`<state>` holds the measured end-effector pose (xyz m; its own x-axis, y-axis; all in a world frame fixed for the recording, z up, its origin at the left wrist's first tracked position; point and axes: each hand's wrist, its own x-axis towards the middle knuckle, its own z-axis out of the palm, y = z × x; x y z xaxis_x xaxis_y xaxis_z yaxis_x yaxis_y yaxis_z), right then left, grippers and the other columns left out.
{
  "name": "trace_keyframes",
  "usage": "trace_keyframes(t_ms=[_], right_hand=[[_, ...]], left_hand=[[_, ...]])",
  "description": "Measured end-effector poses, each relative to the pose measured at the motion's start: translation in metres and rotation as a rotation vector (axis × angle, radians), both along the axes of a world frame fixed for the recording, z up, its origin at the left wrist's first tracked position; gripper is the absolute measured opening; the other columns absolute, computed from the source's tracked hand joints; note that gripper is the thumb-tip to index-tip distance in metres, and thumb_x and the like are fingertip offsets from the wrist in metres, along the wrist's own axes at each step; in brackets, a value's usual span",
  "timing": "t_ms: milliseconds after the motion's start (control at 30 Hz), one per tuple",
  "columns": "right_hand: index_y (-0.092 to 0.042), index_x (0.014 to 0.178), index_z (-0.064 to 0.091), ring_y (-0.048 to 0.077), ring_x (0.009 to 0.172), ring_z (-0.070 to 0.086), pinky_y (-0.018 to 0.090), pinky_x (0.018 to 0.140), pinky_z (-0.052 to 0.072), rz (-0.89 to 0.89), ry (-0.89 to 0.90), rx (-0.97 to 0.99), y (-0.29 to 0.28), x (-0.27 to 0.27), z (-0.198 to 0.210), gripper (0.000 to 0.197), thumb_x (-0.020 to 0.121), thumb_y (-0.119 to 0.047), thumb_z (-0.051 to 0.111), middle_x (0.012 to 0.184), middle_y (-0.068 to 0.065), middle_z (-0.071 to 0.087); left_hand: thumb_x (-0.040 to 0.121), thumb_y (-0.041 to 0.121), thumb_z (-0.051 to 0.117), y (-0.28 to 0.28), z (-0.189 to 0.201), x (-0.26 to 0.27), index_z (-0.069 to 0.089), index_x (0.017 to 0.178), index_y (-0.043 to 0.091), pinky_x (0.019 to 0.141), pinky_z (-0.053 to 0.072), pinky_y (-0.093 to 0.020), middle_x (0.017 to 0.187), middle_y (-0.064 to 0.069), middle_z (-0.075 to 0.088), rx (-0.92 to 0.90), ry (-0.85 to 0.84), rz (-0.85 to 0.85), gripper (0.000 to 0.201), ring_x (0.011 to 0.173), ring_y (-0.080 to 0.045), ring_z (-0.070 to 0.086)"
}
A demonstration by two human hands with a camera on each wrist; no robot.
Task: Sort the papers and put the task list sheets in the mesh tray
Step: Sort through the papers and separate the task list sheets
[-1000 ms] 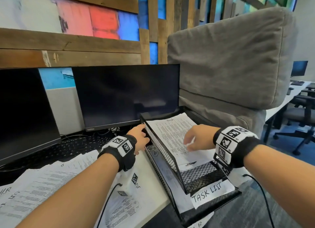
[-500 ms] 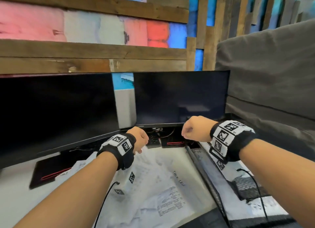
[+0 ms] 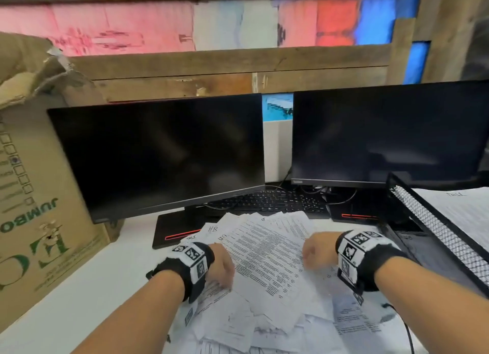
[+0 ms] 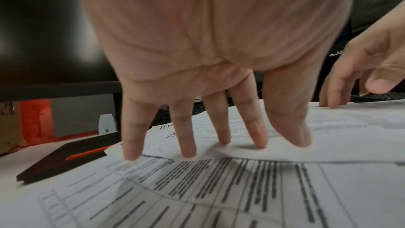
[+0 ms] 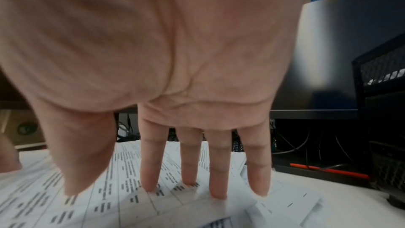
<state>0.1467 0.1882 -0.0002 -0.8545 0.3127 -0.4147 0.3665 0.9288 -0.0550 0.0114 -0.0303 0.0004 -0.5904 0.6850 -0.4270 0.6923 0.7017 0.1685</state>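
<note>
A loose heap of printed white papers [image 3: 267, 263] lies on the white desk in front of the monitors. My left hand [image 3: 223, 267] rests on the heap's left side, its straight fingertips [image 4: 188, 152] touching the sheets. My right hand [image 3: 315, 253] comes down on the right side of the top sheet, its straight fingers [image 5: 217, 192] touching the paper [image 5: 131, 197]. Neither hand grips anything. The black mesh tray [image 3: 434, 226] stands at the right edge, and a sheet marked "Task" [image 3: 465, 208] lies in it.
Two dark monitors [image 3: 164, 155] [image 3: 389, 134] stand behind the papers, with a black keyboard [image 3: 267, 201] under them. A brown cardboard box [image 3: 34, 216] stands at the left. A wooden slat wall closes the back.
My view has swung left from the mesh tray to the paper heap. Both hands left the tray and came down onto the papers, their fingers straightened.
</note>
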Motion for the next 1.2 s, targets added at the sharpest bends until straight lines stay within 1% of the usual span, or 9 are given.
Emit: trace_keyframes(t_ms=[67, 167, 300, 500, 767, 867, 933, 1067, 1200], right_hand=[[-0.018, 0.11, 0.071, 0.02, 0.105, 0.065, 0.032, 0.092, 0.053, -0.014, 0.014, -0.031, 0.002, -0.006, -0.016, 0.036, 0.082, -0.036, 0.057, 0.117, 0.0, 0.068], [-0.013, 0.12, 0.062, 0.025, 0.111, 0.062, 0.036, 0.096, 0.051, -0.118, 0.154, 0.032, 0.002, -0.016, -0.038, 0.051, 0.077, -0.041, 0.061, 0.125, 0.011, 0.061], [-0.028, 0.122, 0.048, 0.021, 0.104, 0.056, 0.032, 0.089, 0.05, -0.214, 0.302, 0.106, 0.001, -0.025, -0.063, 0.065, 0.065, -0.05, 0.069, 0.122, 0.002, 0.051], [-0.019, 0.127, 0.04, 0.021, 0.112, 0.053, 0.036, 0.096, 0.046, -0.254, 0.135, 0.079, 0.02, -0.031, -0.057, 0.1, 0.048, -0.074, 0.067, 0.125, 0.002, 0.053], [-0.018, 0.096, 0.054, 0.013, 0.085, 0.058, 0.026, 0.079, 0.05, -0.214, 0.118, 0.025, 0.032, -0.022, -0.048, 0.058, 0.06, -0.059, 0.075, 0.096, -0.005, 0.06], [-0.022, 0.078, 0.051, 0.016, 0.092, 0.06, 0.023, 0.076, 0.047, -0.228, 0.194, -0.018, 0.031, -0.027, -0.044, 0.023, 0.077, -0.033, 0.072, 0.087, -0.005, 0.056], [-0.025, 0.069, 0.05, 0.019, 0.097, 0.063, 0.021, 0.075, 0.045, -0.256, 0.286, 0.013, 0.033, -0.03, -0.039, 0.022, 0.087, -0.015, 0.057, 0.088, -0.004, 0.058], [-0.025, 0.103, 0.056, 0.015, 0.093, 0.062, 0.025, 0.081, 0.051, -0.334, 0.438, -0.089, 0.034, -0.033, -0.031, 0.012, 0.091, -0.026, 0.056, 0.108, -0.003, 0.063], [-0.018, 0.14, 0.032, 0.021, 0.116, 0.053, 0.031, 0.096, 0.044, -0.371, 0.311, -0.282, 0.024, -0.031, -0.039, 0.075, 0.081, -0.043, 0.071, 0.136, 0.006, 0.05]], left_hand=[[0.08, 0.036, 0.072, -0.006, -0.012, -0.006, 0.069, 0.111, 0.031, 0.09, 0.042, -0.025, 0.13, 0.011, 0.056, -0.002, -0.008, 0.005, 0.032, 0.115, -0.013, 0.053], [0.079, 0.03, 0.074, -0.01, -0.018, -0.013, 0.066, 0.115, 0.035, 0.101, 0.04, -0.032, 0.138, 0.011, 0.05, -0.033, -0.013, -0.036, 0.037, 0.123, -0.014, 0.049], [0.084, 0.023, 0.069, -0.017, -0.022, -0.016, 0.058, 0.128, 0.034, 0.11, 0.032, -0.035, 0.148, 0.01, 0.04, -0.054, -0.05, -0.101, 0.046, 0.133, -0.017, 0.04], [0.082, 0.029, 0.071, -0.016, -0.03, -0.022, 0.063, 0.119, 0.033, 0.107, 0.035, -0.032, 0.144, 0.01, 0.045, 0.042, 0.031, -0.025, 0.038, 0.128, -0.016, 0.044], [0.067, 0.056, 0.075, -0.017, -0.04, -0.033, 0.036, 0.141, 0.025, 0.101, 0.043, -0.038, 0.141, 0.0, 0.045, 0.001, 0.099, 0.204, 0.089, 0.123, -0.021, 0.048], [0.071, 0.059, 0.071, -0.016, -0.039, -0.031, 0.031, 0.145, 0.024, 0.102, 0.04, -0.034, 0.146, 0.001, 0.041, 0.008, 0.034, 0.207, 0.091, 0.127, -0.02, 0.046], [0.073, 0.06, 0.068, -0.013, -0.035, -0.029, 0.036, 0.143, 0.026, 0.102, 0.038, -0.034, 0.146, 0.002, 0.04, 0.022, 0.034, 0.18, 0.084, 0.128, -0.019, 0.044], [0.074, 0.053, 0.071, -0.006, -0.032, -0.028, 0.047, 0.132, 0.03, 0.099, 0.04, -0.035, 0.142, 0.003, 0.043, 0.048, 0.043, 0.147, 0.066, 0.124, -0.018, 0.047], [0.076, 0.034, 0.075, 0.003, -0.035, -0.026, 0.055, 0.124, 0.031, 0.096, 0.043, -0.03, 0.134, 0.006, 0.051, 0.209, 0.008, 0.154, 0.052, 0.117, -0.014, 0.051]])
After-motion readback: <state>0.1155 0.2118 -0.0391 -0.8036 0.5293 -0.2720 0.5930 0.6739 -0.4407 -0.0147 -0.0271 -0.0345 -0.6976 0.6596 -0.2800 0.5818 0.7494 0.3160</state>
